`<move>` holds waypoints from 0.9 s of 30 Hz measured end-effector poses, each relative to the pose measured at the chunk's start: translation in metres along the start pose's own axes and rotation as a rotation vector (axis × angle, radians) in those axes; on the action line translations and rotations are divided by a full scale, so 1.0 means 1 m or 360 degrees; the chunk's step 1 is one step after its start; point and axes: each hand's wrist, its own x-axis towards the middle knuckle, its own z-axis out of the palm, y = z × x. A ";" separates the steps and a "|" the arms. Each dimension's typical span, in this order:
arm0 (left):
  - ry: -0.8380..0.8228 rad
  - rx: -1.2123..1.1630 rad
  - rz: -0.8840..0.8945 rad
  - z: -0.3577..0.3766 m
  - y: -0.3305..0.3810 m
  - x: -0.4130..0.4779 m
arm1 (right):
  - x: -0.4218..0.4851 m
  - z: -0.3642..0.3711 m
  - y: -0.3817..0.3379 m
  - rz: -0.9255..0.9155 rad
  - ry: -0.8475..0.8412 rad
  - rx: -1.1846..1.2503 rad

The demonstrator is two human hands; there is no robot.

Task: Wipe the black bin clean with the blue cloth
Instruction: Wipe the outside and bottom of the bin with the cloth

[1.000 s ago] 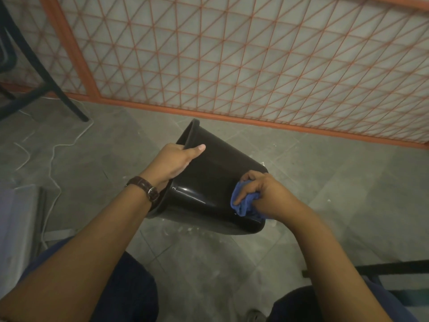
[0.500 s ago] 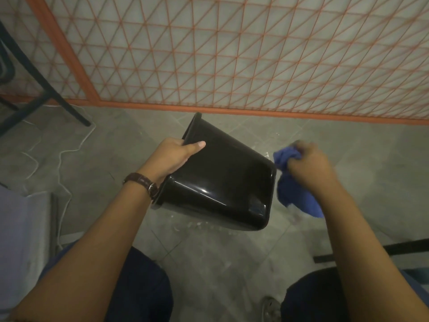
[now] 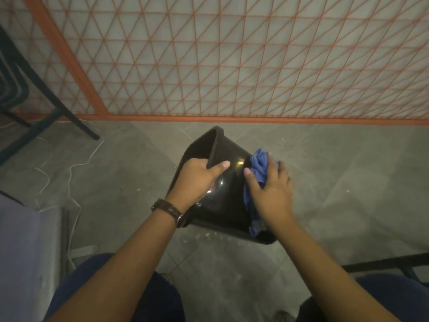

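here the black bin (image 3: 228, 205) is held tipped on its side above the grey tiled floor (image 3: 336, 170), its open mouth turned to the left and away, its base toward the right. the left hand (image 3: 197, 180) grips the rim, fingers curled inside the opening and thumb laid along the glossy outer wall. the right hand (image 3: 270, 191) lies flat with fingers spread, pressing the blue cloth (image 3: 257, 169) against the bin's outer side near the base; bunched cloth shows above and below the palm. a brown wristwatch (image 3: 170, 211) sits on the left wrist. an orange lattice screen (image 3: 232, 66) stands behind.
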 end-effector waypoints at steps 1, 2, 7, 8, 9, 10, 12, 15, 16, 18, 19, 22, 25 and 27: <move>0.0002 -0.0037 0.0008 0.001 0.001 -0.002 | -0.004 0.003 -0.002 -0.0037 0.0097 -0.0024; -0.0012 -0.0056 0.0014 0.002 0.001 -0.003 | -0.004 0.006 -0.002 -0.0083 0.0209 0.0006; -0.0207 0.0064 0.0074 0.003 -0.001 -0.006 | 0.004 0.007 -0.013 -0.0265 0.0383 0.0672; -0.0248 0.0168 0.0100 0.004 -0.002 -0.005 | 0.001 0.007 -0.021 -0.0306 0.0341 0.0849; -0.0289 0.0273 0.0125 0.006 -0.003 -0.006 | -0.002 0.006 -0.030 -0.0360 0.0291 0.0997; -0.0325 0.0364 0.0148 0.008 -0.004 -0.007 | -0.002 0.005 -0.036 -0.0417 0.0272 0.1070; -0.0354 0.0471 0.0177 0.011 -0.005 -0.009 | -0.001 0.005 -0.047 -0.0556 0.0299 0.0975; -0.0294 0.0612 0.0238 0.013 -0.005 -0.011 | 0.002 0.007 -0.053 -0.0679 0.0234 0.0504; -0.0277 0.0658 0.0262 0.013 -0.003 -0.012 | 0.001 0.009 -0.054 -0.0667 0.0205 0.0358; -0.0227 0.0707 0.0311 0.013 -0.001 -0.012 | -0.001 0.008 -0.060 -0.0536 0.0243 0.0180; -0.0208 0.0716 0.0329 0.013 0.000 -0.010 | 0.000 0.006 -0.062 -0.0445 0.0269 0.0172; -0.0223 0.0670 0.0320 0.014 -0.001 -0.008 | 0.005 0.002 -0.058 -0.0344 0.0238 0.0245; -0.0242 0.0581 0.0305 0.015 -0.005 -0.006 | 0.006 -0.002 -0.058 -0.0323 0.0061 0.0545; -0.0262 0.0554 0.0314 0.014 -0.005 -0.007 | 0.005 -0.002 -0.059 -0.0333 -0.0022 0.0631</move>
